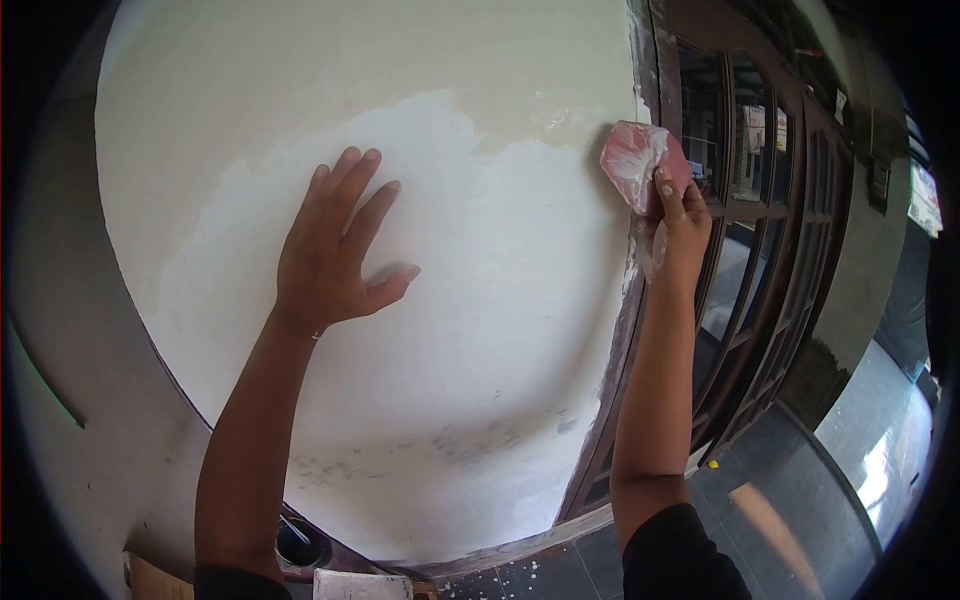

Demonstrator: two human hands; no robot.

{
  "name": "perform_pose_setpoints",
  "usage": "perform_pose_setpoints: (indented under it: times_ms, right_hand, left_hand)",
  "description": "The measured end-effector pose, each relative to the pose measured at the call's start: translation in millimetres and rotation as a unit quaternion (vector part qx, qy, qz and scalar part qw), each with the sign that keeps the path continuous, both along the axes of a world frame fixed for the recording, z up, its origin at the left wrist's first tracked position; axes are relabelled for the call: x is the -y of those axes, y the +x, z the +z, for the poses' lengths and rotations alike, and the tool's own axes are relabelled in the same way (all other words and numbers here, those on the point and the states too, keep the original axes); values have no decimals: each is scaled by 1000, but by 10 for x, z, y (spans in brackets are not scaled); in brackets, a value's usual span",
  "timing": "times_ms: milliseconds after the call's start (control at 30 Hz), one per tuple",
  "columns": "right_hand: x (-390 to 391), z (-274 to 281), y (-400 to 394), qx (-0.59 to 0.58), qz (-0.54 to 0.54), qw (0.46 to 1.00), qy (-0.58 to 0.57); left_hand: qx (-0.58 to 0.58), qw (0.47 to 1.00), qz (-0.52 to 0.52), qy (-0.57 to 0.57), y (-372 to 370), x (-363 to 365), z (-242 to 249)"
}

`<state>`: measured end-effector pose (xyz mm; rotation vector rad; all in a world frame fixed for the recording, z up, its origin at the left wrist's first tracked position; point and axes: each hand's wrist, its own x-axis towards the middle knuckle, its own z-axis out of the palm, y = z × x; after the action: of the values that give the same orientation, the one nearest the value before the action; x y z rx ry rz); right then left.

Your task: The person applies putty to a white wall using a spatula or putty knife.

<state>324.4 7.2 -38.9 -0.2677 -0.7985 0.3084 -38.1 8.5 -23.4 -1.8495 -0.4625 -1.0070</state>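
Note:
My left hand (335, 240) is open with its fingers spread, its palm toward the white-coated part of the wall (480, 290). Up at the wall's right edge, my right hand (682, 215) pinches a flat pink putty scraper (640, 165) smeared with white paste. The scraper overlaps the wall's edge beside the dark wooden door frame (668, 130). White smears also mark the fingers and wrist of my right hand. Above the white coat, the wall shows a beige surface with an uneven border. Dark scuffs run across the lower part of the wall.
Glass-paned brown doors (755, 150) stand to the right. Below on the left are a dark bucket (300, 545) and a white-topped box (362, 585). Dark floor tiles (560, 575) carry white drips, and a small yellow object (713, 464) lies near the doors.

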Motion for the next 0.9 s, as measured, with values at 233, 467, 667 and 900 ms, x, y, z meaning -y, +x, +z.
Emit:
perform_pose_setpoints:
  times_ms: [233, 467, 667, 900]
  right_hand:
    - [-57, 259, -412, 166, -95, 982, 8]
    - [-26, -47, 104, 15, -5, 1000, -9]
    - [-151, 118, -37, 66, -65, 995, -39]
    - [-28, -87, 163, -6, 27, 1000, 14]
  left_hand:
    - [4, 1000, -6, 11, -4, -12, 2]
    - [2, 1000, -1, 1, -5, 1, 6]
    - [2, 1000, -22, -3, -20, -35, -6]
    - [-2, 1000, -10, -2, -24, -31, -15]
